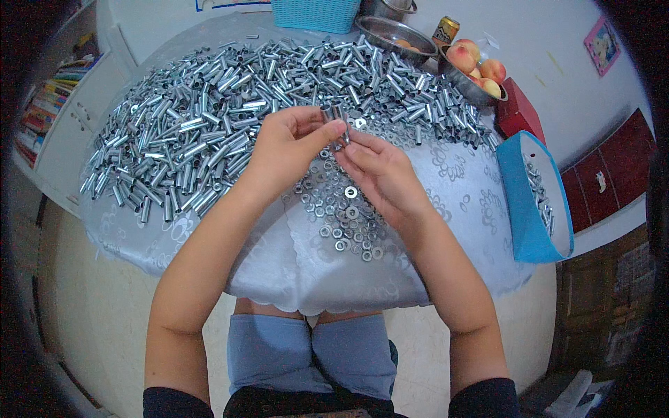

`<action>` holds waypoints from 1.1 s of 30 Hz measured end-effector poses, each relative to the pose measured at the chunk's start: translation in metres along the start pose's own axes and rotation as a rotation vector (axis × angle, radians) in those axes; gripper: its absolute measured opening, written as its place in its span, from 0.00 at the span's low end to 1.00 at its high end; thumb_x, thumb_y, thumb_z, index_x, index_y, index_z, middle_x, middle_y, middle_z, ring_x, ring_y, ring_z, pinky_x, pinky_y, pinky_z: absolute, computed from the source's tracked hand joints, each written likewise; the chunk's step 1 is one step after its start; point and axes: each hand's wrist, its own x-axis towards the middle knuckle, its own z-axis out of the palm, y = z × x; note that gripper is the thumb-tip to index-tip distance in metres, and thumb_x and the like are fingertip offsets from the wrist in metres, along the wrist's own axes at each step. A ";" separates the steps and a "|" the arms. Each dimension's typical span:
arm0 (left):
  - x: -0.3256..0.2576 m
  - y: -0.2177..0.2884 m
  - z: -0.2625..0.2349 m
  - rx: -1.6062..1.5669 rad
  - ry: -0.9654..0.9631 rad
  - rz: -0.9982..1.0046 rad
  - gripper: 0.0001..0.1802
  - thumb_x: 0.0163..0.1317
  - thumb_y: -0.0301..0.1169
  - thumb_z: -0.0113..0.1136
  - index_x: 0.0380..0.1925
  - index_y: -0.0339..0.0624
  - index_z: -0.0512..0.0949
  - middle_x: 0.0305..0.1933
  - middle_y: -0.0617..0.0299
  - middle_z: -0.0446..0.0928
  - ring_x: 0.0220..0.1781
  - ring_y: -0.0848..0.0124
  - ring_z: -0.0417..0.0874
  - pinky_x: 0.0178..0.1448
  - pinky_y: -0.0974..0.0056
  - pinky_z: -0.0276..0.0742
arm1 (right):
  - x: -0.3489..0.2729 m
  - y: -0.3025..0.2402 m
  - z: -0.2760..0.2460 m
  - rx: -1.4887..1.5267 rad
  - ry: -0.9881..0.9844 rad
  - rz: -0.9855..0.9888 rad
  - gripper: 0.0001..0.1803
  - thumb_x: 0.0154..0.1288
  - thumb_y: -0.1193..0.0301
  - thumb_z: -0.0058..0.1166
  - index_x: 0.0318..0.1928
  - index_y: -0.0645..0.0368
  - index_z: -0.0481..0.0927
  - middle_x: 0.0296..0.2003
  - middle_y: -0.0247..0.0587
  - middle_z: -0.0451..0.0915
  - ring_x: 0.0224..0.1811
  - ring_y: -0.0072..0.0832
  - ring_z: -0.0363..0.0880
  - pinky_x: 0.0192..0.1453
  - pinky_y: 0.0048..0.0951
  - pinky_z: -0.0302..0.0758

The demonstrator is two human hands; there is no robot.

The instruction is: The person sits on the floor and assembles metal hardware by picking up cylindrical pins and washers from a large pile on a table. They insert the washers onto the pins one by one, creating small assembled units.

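Observation:
My left hand (291, 143) and my right hand (380, 171) meet above the table's middle, both pinching short metal tubes (334, 115) between the fingertips. Below them lies a heap of small washers and nuts (341, 209) on the pale tablecloth (460, 202). A large spread of shiny metal tubes (209, 111) covers the far and left parts of the table.
A blue bin (533, 202) holding several tubes stands at the right edge. A bowl of peaches (474, 66), a metal bowl (390, 31), a can (444, 29) and a turquoise basket (315, 14) sit at the back. Bookshelf at far left.

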 end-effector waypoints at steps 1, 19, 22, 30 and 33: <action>0.000 0.001 0.001 -0.031 0.005 0.009 0.09 0.54 0.30 0.59 0.25 0.35 0.75 0.23 0.66 0.75 0.25 0.83 0.70 0.29 0.77 0.66 | 0.000 -0.001 0.000 0.028 -0.001 0.010 0.19 0.59 0.79 0.46 0.51 0.72 0.65 0.45 0.46 0.71 0.46 0.28 0.72 0.55 0.26 0.69; -0.004 -0.012 0.010 0.212 -0.020 0.082 0.11 0.51 0.32 0.61 0.32 0.36 0.77 0.31 0.61 0.78 0.34 0.77 0.75 0.39 0.71 0.70 | -0.004 -0.008 0.011 0.483 -0.062 0.102 0.14 0.66 0.69 0.39 0.46 0.68 0.64 0.46 0.48 0.69 0.51 0.35 0.68 0.59 0.34 0.65; -0.005 -0.009 0.010 0.368 -0.048 0.112 0.12 0.52 0.33 0.61 0.33 0.36 0.77 0.32 0.59 0.77 0.35 0.76 0.75 0.39 0.70 0.70 | -0.004 -0.008 0.011 0.445 -0.052 0.114 0.14 0.66 0.68 0.40 0.45 0.67 0.64 0.46 0.48 0.69 0.51 0.35 0.69 0.59 0.34 0.65; -0.002 -0.026 0.014 0.347 -0.093 0.157 0.10 0.52 0.32 0.57 0.29 0.35 0.76 0.22 0.53 0.75 0.25 0.66 0.76 0.31 0.65 0.69 | -0.003 0.001 0.008 0.266 -0.085 -0.029 0.15 0.66 0.72 0.38 0.52 0.62 0.63 0.43 0.45 0.70 0.48 0.30 0.70 0.56 0.32 0.68; -0.005 -0.019 0.013 0.450 -0.115 0.109 0.10 0.52 0.31 0.57 0.29 0.34 0.76 0.23 0.50 0.75 0.25 0.62 0.77 0.30 0.63 0.69 | -0.003 0.000 0.008 0.204 -0.097 -0.021 0.15 0.67 0.71 0.38 0.53 0.60 0.65 0.42 0.42 0.71 0.46 0.27 0.70 0.52 0.28 0.69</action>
